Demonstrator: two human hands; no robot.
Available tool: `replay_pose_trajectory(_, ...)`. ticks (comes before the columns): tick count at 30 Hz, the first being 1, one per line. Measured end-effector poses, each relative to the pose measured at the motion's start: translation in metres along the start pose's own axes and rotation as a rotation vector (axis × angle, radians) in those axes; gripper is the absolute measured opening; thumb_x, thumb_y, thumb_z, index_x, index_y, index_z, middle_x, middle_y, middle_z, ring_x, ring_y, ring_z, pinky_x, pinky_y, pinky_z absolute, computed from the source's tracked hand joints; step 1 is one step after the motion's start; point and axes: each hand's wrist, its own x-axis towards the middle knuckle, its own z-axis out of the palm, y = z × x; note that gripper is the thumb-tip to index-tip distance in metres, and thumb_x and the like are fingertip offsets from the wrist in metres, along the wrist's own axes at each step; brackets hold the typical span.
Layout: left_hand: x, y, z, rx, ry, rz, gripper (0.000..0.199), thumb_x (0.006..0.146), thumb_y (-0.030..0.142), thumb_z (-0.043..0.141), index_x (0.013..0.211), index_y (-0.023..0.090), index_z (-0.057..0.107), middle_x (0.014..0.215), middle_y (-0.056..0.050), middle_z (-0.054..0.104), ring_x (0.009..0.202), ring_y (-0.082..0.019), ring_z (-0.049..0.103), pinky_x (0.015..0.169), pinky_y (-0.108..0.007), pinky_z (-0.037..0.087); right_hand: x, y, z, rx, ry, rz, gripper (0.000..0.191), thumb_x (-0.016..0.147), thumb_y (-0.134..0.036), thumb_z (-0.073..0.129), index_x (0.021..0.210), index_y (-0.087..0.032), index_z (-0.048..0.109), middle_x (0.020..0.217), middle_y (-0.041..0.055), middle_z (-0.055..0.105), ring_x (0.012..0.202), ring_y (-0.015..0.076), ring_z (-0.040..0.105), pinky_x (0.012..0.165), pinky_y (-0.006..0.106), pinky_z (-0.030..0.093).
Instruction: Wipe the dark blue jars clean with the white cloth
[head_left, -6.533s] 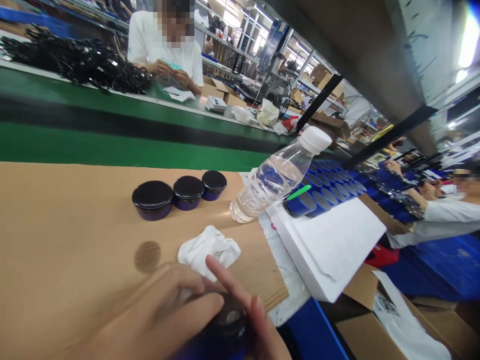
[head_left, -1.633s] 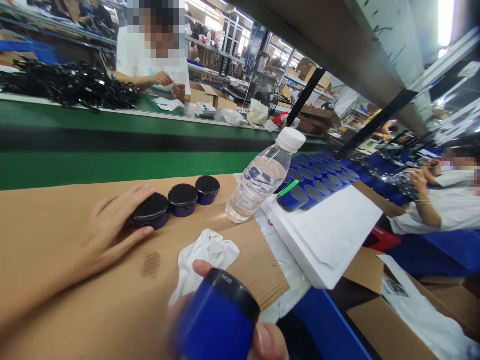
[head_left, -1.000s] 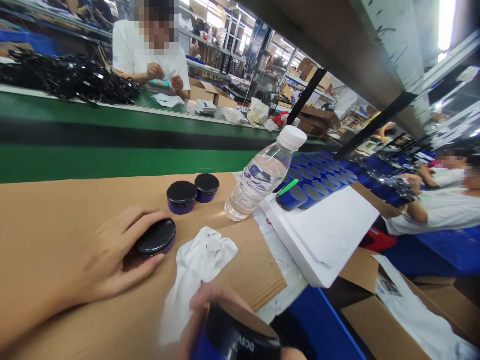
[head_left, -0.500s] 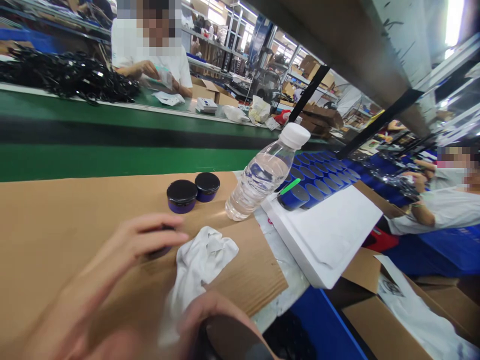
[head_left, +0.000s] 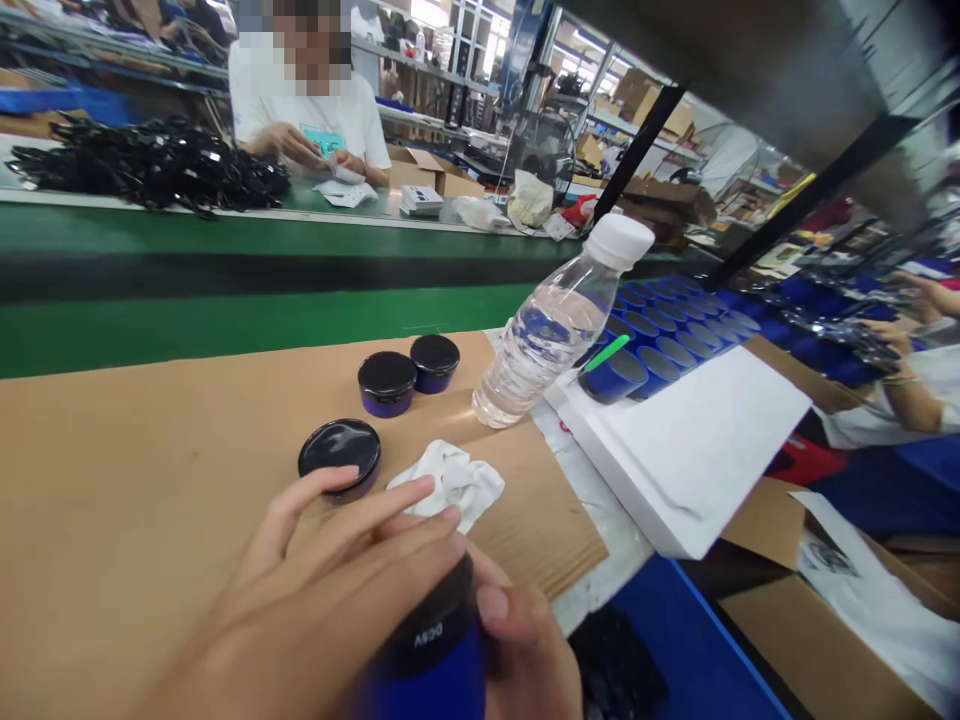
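My right hand (head_left: 532,640) is wrapped around a blue cylinder (head_left: 435,680) with a black end band marked "DC5V", low in the view. Across its upper side lies my left hand (head_left: 322,580), fingers stretched out and apart, its thumb hidden. Just beyond the left fingertips sits a short round piece with a glossy black top (head_left: 341,455). Two similar black-topped pieces with blue sides, one (head_left: 387,383) and another (head_left: 435,362), stand close together farther back. A crumpled white cloth (head_left: 457,485) rests on the cardboard (head_left: 165,450), partly behind my fingers.
A capped water bottle (head_left: 551,325) stands on the cardboard's right. Beside it are a white box (head_left: 682,440), a green stick (head_left: 606,354) and rows of blue cylinders (head_left: 667,325). Open cartons (head_left: 795,640) are at lower right. Across the green belt (head_left: 225,325), a person (head_left: 307,110) handles small items.
My left hand has left the near black-topped piece and come right, over the cylinder. The cylinder has turned so its marking and blue side show. The cloth looks more bunched.
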Motion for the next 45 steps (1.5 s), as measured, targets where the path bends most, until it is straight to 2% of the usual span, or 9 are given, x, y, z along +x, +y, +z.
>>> replay_pose_trajectory(4, -0.003, 0.002, 0.000, 0.027, -0.004, 0.033, 0.042, 0.091, 0.027, 0.049, 0.133, 0.024, 0.052, 0.128, 0.005, 0.074, 0.133, -0.012, 0.050, 0.126, -0.030, 0.010, -0.001, -0.005, 0.008, 0.230, -0.116, -0.033, 0.049, 0.079, -0.043, 0.068, 0.123, -0.022, 0.074, 0.110, 0.0082, 0.077, 0.114, 0.0311, 0.070, 0.109, 0.047, 0.044)
replay_pose_trajectory(11, -0.001, 0.009, 0.001, -0.046, 0.115, -0.006, 0.039, 0.094, 0.024, 0.043, 0.131, 0.023, 0.054, 0.120, 0.003, 0.075, 0.121, -0.013, 0.063, 0.114, -0.029, 0.039, -0.012, 0.000, 0.011, 0.286, 0.077, 0.033, 0.051, 0.072, -0.038, 0.084, 0.121, -0.027, 0.076, 0.120, 0.0035, 0.076, 0.127, 0.0277, 0.063, 0.120, 0.044, 0.033)
replay_pose_trajectory(15, -0.001, 0.010, 0.001, -0.077, 0.115, -0.023, 0.049, 0.084, 0.017, 0.054, 0.132, 0.021, 0.052, 0.118, 0.002, 0.075, 0.112, -0.014, 0.069, 0.109, -0.029, 0.042, -0.011, -0.001, 0.010, 0.137, 0.123, 0.043, 0.056, 0.070, -0.046, 0.085, 0.122, -0.025, 0.074, 0.122, 0.0036, 0.076, 0.123, 0.0301, 0.065, 0.111, 0.043, 0.044)
replay_pose_trajectory(18, -0.002, 0.012, 0.002, -0.080, 0.101, -0.019, 0.049, 0.084, 0.018, 0.053, 0.133, 0.021, 0.050, 0.117, -0.001, 0.074, 0.110, -0.017, 0.069, 0.107, -0.029, 0.041, -0.011, -0.005, 0.020, -0.113, 0.236, 0.041, 0.046, 0.072, -0.032, 0.079, 0.118, -0.028, 0.073, 0.130, 0.0003, 0.072, 0.124, 0.0281, 0.064, 0.110, 0.040, 0.046)
replay_pose_trajectory(22, -0.004, 0.015, 0.002, 0.063, 0.044, 0.027, 0.064, 0.087, 0.013, 0.040, 0.150, 0.010, 0.037, 0.116, -0.007, 0.074, 0.109, -0.027, 0.061, 0.106, -0.039, 0.032, -0.010, -0.004, 0.038, -0.336, 0.483, 0.090, 0.078, 0.063, -0.019, 0.083, 0.136, -0.026, 0.057, 0.142, 0.0020, 0.063, 0.138, 0.0249, 0.053, 0.119, 0.035, 0.036)
replay_pose_trajectory(26, -0.002, 0.016, 0.000, 0.093, 0.027, 0.030, 0.055, 0.083, 0.016, 0.042, 0.137, 0.008, 0.046, 0.114, -0.009, 0.073, 0.107, -0.028, 0.059, 0.100, -0.041, 0.033, -0.003, 0.010, 0.028, -0.163, 0.334, 0.049, 0.079, 0.064, -0.022, 0.082, 0.137, -0.027, 0.051, 0.137, 0.0011, 0.066, 0.123, 0.0214, 0.063, 0.105, 0.030, 0.049)
replay_pose_trajectory(30, -0.004, 0.017, 0.002, -0.007, 0.064, -0.115, 0.040, 0.081, 0.036, 0.055, 0.117, 0.021, 0.054, 0.104, -0.003, 0.073, 0.099, -0.022, 0.065, 0.087, -0.035, 0.046, 0.000, 0.018, 0.003, -0.036, 0.260, 0.085, 0.083, 0.062, -0.052, 0.083, 0.136, -0.022, 0.059, 0.114, 0.0021, 0.076, 0.098, 0.0244, 0.073, 0.089, 0.034, 0.054)
replay_pose_trajectory(37, 0.003, 0.030, 0.006, -0.160, 0.056, -0.403, 0.038, 0.079, 0.040, 0.054, 0.116, 0.031, 0.049, 0.090, -0.004, 0.070, 0.076, -0.027, 0.072, 0.055, -0.042, 0.062, -0.011, 0.009, 0.013, 0.229, 0.180, 0.032, 0.050, 0.083, -0.049, 0.075, 0.130, -0.032, 0.071, 0.128, -0.0024, 0.073, 0.128, 0.0246, 0.063, 0.121, 0.039, 0.035)
replay_pose_trajectory(45, 0.002, 0.036, 0.000, -0.345, 0.163, -0.417, 0.032, 0.087, 0.025, 0.051, 0.117, 0.035, 0.051, 0.112, 0.004, 0.069, 0.100, -0.018, 0.068, 0.077, -0.032, 0.055, -0.009, 0.008, 0.018, 0.234, 0.195, -0.020, 0.047, 0.084, -0.064, 0.072, 0.119, -0.032, 0.077, 0.134, -0.0022, 0.070, 0.143, 0.0244, 0.050, 0.127, 0.039, 0.027)
